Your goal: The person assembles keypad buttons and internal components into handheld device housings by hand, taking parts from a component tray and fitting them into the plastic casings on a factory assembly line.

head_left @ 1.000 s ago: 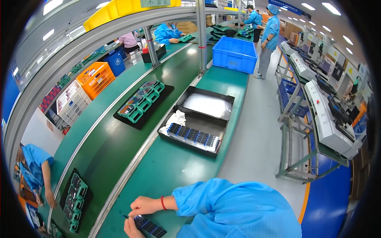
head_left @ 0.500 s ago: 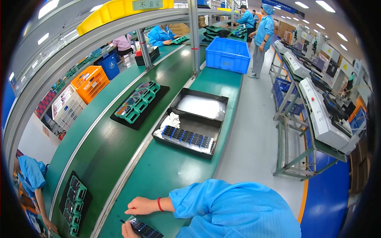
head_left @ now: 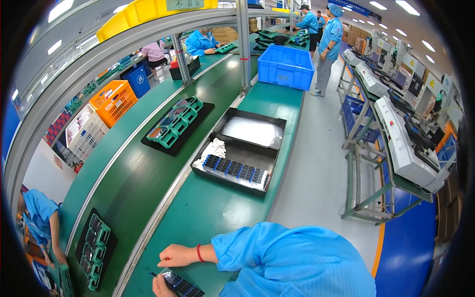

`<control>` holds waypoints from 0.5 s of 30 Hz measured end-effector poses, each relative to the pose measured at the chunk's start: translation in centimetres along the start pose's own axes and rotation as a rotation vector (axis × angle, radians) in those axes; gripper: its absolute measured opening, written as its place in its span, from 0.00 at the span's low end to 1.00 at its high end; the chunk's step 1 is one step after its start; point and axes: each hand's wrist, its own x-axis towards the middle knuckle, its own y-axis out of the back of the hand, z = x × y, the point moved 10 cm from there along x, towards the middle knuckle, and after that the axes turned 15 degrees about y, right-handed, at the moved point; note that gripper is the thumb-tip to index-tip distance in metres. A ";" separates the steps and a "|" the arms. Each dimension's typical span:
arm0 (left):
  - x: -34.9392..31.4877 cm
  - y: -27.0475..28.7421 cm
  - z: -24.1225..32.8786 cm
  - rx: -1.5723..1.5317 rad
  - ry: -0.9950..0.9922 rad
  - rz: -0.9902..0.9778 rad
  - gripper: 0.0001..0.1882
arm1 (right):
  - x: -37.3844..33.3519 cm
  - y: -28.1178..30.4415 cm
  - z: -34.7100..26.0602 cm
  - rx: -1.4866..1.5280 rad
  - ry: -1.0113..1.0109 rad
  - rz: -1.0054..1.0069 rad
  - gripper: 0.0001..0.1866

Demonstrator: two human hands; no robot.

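Note:
My left hand (head_left: 162,287), at the lower edge, is closed on one end of a black strip sheet (head_left: 181,283) with blue lines and a shiny clear surface. Just above it my right hand (head_left: 178,255), a red cord at the wrist, is closed with curled fingers. Whatever its fingertips hold, if anything, is too small to make out. Farther up the green bench, an open black box (head_left: 229,185) holds similar black and blue strip sheets (head_left: 235,170) and a crumpled white cloth (head_left: 213,150).
Left of the bench runs a green conveyor (head_left: 133,183) carrying a near green-framed assembly (head_left: 94,250) and a far green-framed assembly (head_left: 175,122) on black mats. A blue bin (head_left: 285,79) stands beyond the box. A co-worker (head_left: 42,218) is at far left. Metal posts (head_left: 243,49) rise beyond the box.
Both assemblies have moved slightly farther away along the conveyor. The co-worker's hands at far left have shifted, and a green part now shows by them. My hands keep nearly the same pose.

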 end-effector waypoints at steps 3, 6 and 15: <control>0.3 0.3 -0.2 0.011 -0.005 -0.009 0.13 | 0.2 -0.1 -0.1 -0.019 0.011 -0.013 0.19; 0.1 -0.3 0.4 0.031 -0.012 -0.012 0.13 | 0.1 0.0 0.2 -0.022 -0.003 -0.026 0.19; -0.4 -0.6 0.6 0.047 -0.005 -0.005 0.15 | 0.0 0.1 0.1 0.006 -0.023 -0.009 0.19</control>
